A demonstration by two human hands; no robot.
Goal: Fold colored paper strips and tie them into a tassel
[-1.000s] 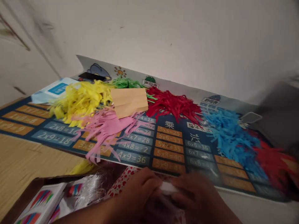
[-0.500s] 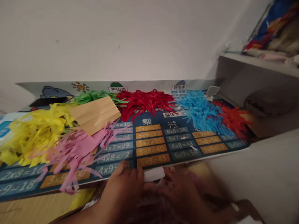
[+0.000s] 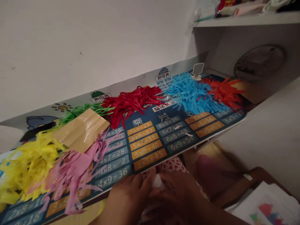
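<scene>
Both my hands are together below the front edge of the desk mat, on either side of a small white piece [image 3: 158, 182], perhaps paper; its kind is not clear. My left hand [image 3: 127, 193] has its thumb and finger closed on the near-left side of it. From the right, the fingers of my right hand [image 3: 178, 187] are bent in against the same piece, partly in shadow. Behind the hands shows a cloth with red hearts [image 3: 172, 164]. Nearest on the mat are pink strips [image 3: 77, 165] in a loose bunch.
A multiplication-table mat [image 3: 150, 159] covers the desk. On it lie yellow strips [image 3: 32, 165], green strips [image 3: 77, 112], red strips [image 3: 133, 101], blue strips [image 3: 189, 93], orange strips [image 3: 226, 90] and a tan paper piece [image 3: 82, 129]. A shelf [image 3: 243, 20] juts out right. White sheets [image 3: 264, 200] lie lower right.
The view has turned to the right and tilted. The white piece, earlier a longer flat strip between my hands, now shows as a smaller bit, with my hands closer together.
</scene>
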